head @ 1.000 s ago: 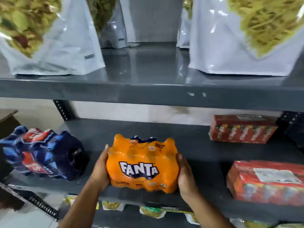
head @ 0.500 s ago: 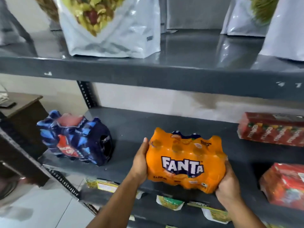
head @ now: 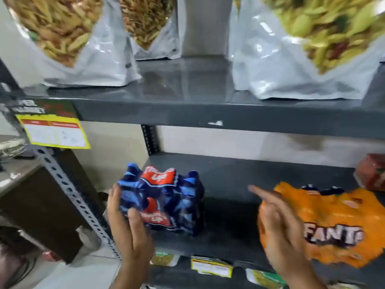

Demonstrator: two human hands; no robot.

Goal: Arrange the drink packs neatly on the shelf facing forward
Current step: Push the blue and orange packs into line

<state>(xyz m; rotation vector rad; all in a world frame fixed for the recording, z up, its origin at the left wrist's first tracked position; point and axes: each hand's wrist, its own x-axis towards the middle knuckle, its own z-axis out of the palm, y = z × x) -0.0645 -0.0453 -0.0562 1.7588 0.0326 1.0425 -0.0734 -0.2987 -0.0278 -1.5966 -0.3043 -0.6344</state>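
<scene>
Nearest the camera, 2 bare hands work at the shelf front. The left hand (head: 127, 224) cups the near left corner of the blue drink pack (head: 164, 200), fingers wrapped on its film. The right hand (head: 277, 224) is spread and holds nothing, blurred, just in front of the orange drink pack (head: 333, 224); contact cannot be told. Both packs stand on the grey middle shelf (head: 227, 184), well apart, labels toward the viewer. Shrink-wrapped bottles likely handle heavy, with slick, yielding film; gripping 2 opposite sides seems safest. Farther right lies a red pack (head: 373, 174). Above, the upper shelf (head: 208, 113) carries white snack pouches (head: 302, 59).
</scene>
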